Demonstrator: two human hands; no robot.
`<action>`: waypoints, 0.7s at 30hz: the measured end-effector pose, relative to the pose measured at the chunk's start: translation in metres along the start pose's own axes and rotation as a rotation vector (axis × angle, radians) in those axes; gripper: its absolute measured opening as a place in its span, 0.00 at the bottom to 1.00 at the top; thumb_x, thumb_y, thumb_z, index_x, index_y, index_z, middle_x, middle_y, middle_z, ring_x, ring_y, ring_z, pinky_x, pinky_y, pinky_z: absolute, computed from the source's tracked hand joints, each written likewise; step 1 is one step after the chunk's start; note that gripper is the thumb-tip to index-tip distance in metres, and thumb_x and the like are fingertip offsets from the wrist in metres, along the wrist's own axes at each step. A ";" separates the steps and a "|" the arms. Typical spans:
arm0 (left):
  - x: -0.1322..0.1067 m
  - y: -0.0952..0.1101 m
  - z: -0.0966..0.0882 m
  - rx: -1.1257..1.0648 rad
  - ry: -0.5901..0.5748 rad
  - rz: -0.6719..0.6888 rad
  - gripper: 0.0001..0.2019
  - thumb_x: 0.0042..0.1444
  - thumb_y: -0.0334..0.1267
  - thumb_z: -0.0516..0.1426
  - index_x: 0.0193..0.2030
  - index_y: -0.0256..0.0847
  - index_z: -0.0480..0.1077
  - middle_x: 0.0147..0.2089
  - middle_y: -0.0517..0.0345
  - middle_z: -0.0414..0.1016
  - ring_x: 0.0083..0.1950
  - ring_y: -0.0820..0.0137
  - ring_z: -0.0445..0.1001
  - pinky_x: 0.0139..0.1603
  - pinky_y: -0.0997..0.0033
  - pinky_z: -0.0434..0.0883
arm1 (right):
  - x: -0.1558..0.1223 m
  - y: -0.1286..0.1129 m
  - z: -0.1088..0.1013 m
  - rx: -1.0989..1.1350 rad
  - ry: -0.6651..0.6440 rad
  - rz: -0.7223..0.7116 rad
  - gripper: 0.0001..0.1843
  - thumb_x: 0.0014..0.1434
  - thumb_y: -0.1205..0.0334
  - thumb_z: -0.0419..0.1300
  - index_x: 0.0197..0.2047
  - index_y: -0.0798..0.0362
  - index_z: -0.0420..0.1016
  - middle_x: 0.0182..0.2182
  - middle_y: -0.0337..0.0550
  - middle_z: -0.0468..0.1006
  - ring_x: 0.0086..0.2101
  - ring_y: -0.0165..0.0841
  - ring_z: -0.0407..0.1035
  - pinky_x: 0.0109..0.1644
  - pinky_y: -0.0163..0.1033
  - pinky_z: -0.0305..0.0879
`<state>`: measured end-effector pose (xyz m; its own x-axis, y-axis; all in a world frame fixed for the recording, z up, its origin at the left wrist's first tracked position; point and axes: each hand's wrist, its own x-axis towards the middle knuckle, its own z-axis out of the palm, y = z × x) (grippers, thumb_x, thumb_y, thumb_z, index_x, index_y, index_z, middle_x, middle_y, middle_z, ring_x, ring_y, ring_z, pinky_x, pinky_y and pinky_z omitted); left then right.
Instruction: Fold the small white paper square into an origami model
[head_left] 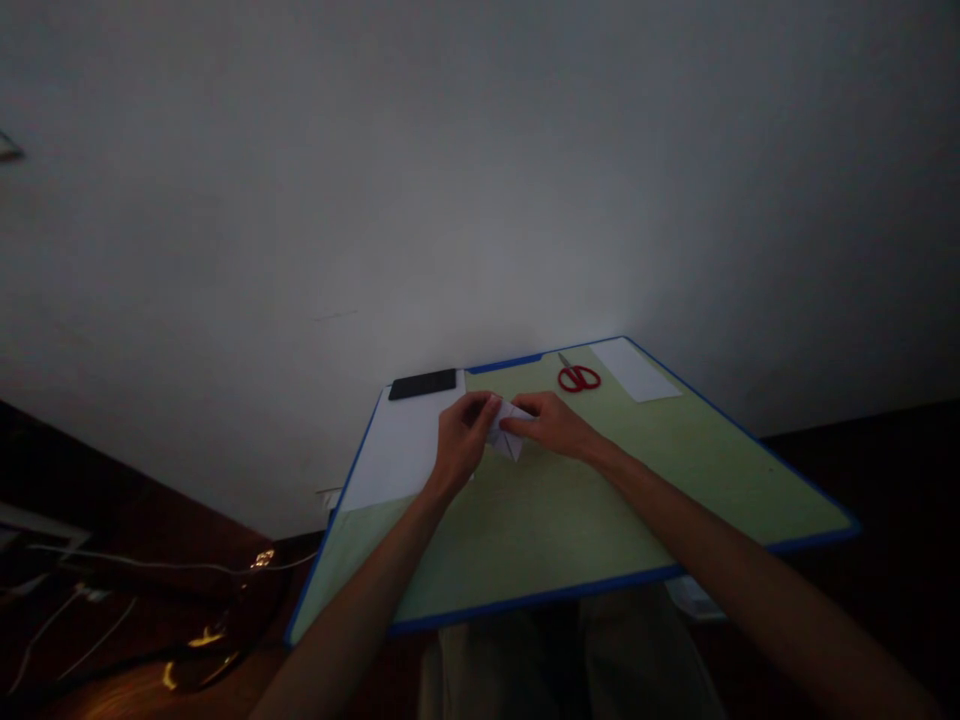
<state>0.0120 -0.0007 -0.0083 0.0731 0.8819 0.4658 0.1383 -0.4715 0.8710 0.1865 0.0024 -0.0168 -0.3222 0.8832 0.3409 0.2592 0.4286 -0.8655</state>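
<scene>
A small piece of folded white paper [508, 440] is held just above the middle of the table, its pointed corner turned down toward me. My left hand [463, 432] pinches its left side between thumb and fingers. On the other side, my right hand [551, 422] grips the paper, the thumb lying across its front. Creases show on the paper's face, while the fingertips behind it are hidden. Beneath and behind my left hand lies a larger white sheet [390, 455] on the tabletop.
The green table [585, 520] has a blue edge and stands against a grey wall [480, 180]. A black phone [422, 384] rests on the white sheet. Red-handled scissors [577, 377] and a white paper strip [636, 370] lie at the back right. Cables [172, 565] run at the lower left.
</scene>
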 end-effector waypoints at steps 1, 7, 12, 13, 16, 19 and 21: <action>0.000 0.000 0.000 0.000 -0.001 0.004 0.13 0.55 0.47 0.65 0.38 0.38 0.78 0.36 0.54 0.81 0.37 0.66 0.77 0.40 0.69 0.72 | 0.000 0.000 0.000 -0.029 0.014 -0.009 0.13 0.56 0.54 0.63 0.30 0.57 0.77 0.24 0.36 0.72 0.27 0.29 0.64 0.31 0.34 0.56; 0.002 0.001 -0.001 -0.066 -0.035 -0.014 0.14 0.54 0.48 0.66 0.40 0.38 0.78 0.38 0.53 0.81 0.40 0.66 0.78 0.42 0.68 0.72 | 0.001 0.004 0.000 -0.055 0.082 -0.040 0.14 0.57 0.53 0.64 0.32 0.57 0.79 0.26 0.38 0.75 0.29 0.31 0.66 0.33 0.35 0.58; 0.003 0.006 -0.001 -0.073 -0.080 -0.087 0.18 0.49 0.48 0.69 0.41 0.37 0.79 0.39 0.53 0.81 0.40 0.65 0.77 0.40 0.68 0.72 | 0.004 0.009 -0.003 0.088 0.114 -0.009 0.18 0.57 0.47 0.64 0.32 0.57 0.80 0.26 0.38 0.75 0.28 0.31 0.65 0.32 0.36 0.59; 0.003 0.007 -0.001 -0.062 -0.088 -0.096 0.18 0.49 0.49 0.69 0.39 0.37 0.79 0.38 0.54 0.81 0.38 0.65 0.76 0.39 0.69 0.71 | 0.005 0.009 -0.004 0.105 0.108 -0.011 0.18 0.57 0.47 0.64 0.32 0.56 0.80 0.26 0.38 0.75 0.28 0.31 0.65 0.33 0.36 0.59; 0.003 0.006 -0.002 -0.023 -0.087 -0.105 0.17 0.50 0.50 0.67 0.36 0.37 0.79 0.33 0.56 0.78 0.34 0.67 0.73 0.36 0.70 0.68 | 0.005 0.010 -0.003 0.101 0.083 -0.010 0.20 0.57 0.46 0.63 0.32 0.56 0.79 0.25 0.37 0.73 0.27 0.30 0.64 0.32 0.35 0.58; 0.004 0.003 -0.004 0.022 -0.086 -0.094 0.17 0.51 0.51 0.66 0.34 0.37 0.78 0.31 0.58 0.76 0.33 0.69 0.71 0.34 0.71 0.66 | 0.004 0.009 -0.001 0.087 0.054 -0.022 0.21 0.60 0.45 0.61 0.32 0.56 0.78 0.25 0.37 0.73 0.28 0.31 0.64 0.32 0.35 0.58; 0.005 0.001 -0.005 0.040 -0.091 -0.077 0.17 0.52 0.51 0.66 0.34 0.37 0.78 0.31 0.58 0.76 0.33 0.69 0.71 0.34 0.71 0.65 | 0.003 0.009 0.000 0.064 0.039 -0.037 0.21 0.61 0.45 0.59 0.33 0.56 0.78 0.26 0.38 0.74 0.29 0.31 0.65 0.33 0.35 0.59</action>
<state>0.0077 0.0027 -0.0043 0.1503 0.9126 0.3801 0.1858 -0.4037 0.8958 0.1878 0.0090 -0.0231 -0.2945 0.8741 0.3863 0.1882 0.4494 -0.8733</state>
